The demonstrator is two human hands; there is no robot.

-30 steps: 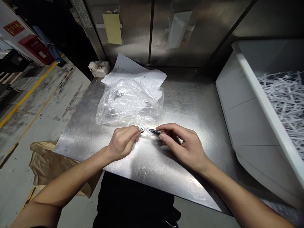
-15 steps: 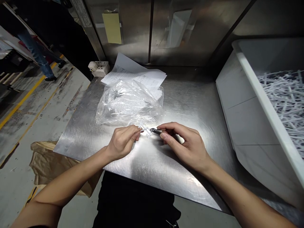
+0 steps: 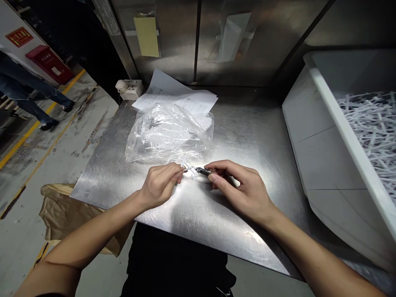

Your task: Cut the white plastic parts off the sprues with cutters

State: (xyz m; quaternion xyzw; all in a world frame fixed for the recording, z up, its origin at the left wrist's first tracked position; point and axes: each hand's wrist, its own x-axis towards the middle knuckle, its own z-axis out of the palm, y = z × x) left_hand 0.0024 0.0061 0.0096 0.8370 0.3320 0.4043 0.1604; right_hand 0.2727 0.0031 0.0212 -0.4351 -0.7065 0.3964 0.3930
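Note:
My left hand (image 3: 161,184) is closed, with thumb and fingertips pinching a small white branched plastic piece (image 3: 192,171). Thin arms of the piece stick out past the fingertips. My right hand (image 3: 243,183) grips small, shiny dark metal nail clippers (image 3: 203,171) between thumb and forefinger. Their jaws meet the piece at its right side; whether they are cutting it is too small to tell. Both hands are over the front half of a steel table (image 3: 247,142). Just beyond them lies a clear plastic bag (image 3: 168,134) filled with tiny white bits.
Printed sheets (image 3: 192,101) lie behind the bag, near a power socket (image 3: 133,88). On the right stands a white bin (image 3: 321,140) full of white branched pieces (image 3: 371,132). Brown paper (image 3: 68,214) is below the table's left edge. A person's legs (image 3: 27,93) show at far left.
My hands, the white piece and the clippers look almost unmoved. In the background the person's legs have shifted, and a red box on the floor there is now in plainer view.

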